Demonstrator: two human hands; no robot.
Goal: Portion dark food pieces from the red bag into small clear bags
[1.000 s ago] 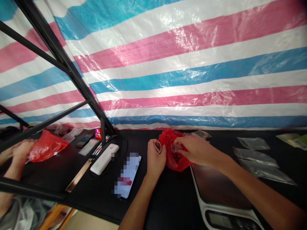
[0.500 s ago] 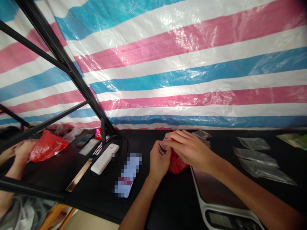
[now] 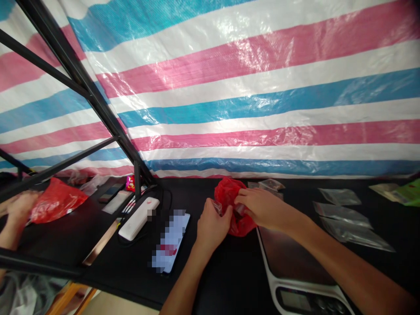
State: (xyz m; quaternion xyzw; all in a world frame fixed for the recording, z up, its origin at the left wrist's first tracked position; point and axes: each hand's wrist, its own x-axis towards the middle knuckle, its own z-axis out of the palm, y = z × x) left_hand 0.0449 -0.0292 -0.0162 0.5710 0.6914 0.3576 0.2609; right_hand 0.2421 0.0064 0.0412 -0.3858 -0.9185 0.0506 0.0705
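Observation:
A crumpled red plastic bag point(image 3: 226, 190) stands on the black table with its mouth facing up. At its left side, my left hand point(image 3: 211, 225) is closed, with a bit of clear plastic bag point(image 3: 217, 206) showing between thumb and fingers. My right hand point(image 3: 262, 208) reaches over from the right, its fingers curled at the mouth of the red bag; the fingertips are partly hidden in the red plastic. Just below my right forearm lies a digital scale point(image 3: 295, 253) with a metal top.
Flat clear zip bags point(image 3: 344, 214) lie to the right, more small clear bags point(image 3: 271, 185) behind my right hand. Left are a phone point(image 3: 170, 243), a white power strip point(image 3: 139, 218) and a black metal frame point(image 3: 108, 118). Beyond it, another person's hands point(image 3: 21, 205) touch a red bag point(image 3: 59, 201).
My hands have come apart, the right one moving off the clear plastic in my left hand to the red bag's mouth. More of the red bag shows, spread upward between them.

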